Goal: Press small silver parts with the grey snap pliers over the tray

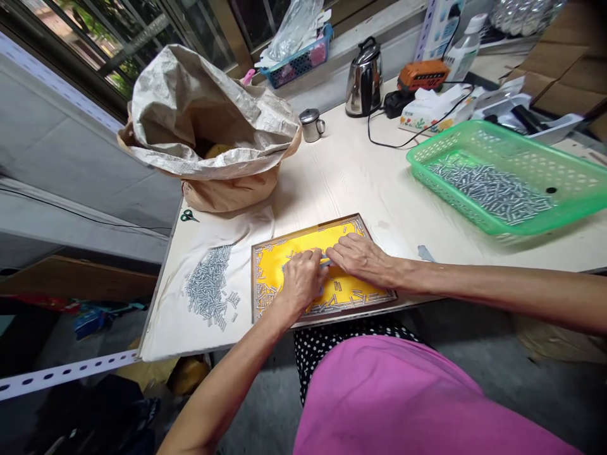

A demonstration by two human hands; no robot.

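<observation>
A shallow wooden-framed tray with a yellow floor lies at the table's near edge, with small metal pins along its sides. Both hands rest on it. My left hand is curled, fingers pinched round a thin bluish tool whose tip shows between the hands. My right hand lies palm down beside it, fingers stretched toward the left hand and touching the yellow floor. A loose heap of metal pins lies on the table left of the tray.
A green plastic basket with several pins stands at the right. A big crumpled paper sack stands at the back left, green scissors near it. A metal cup, a kettle and a cable lie behind.
</observation>
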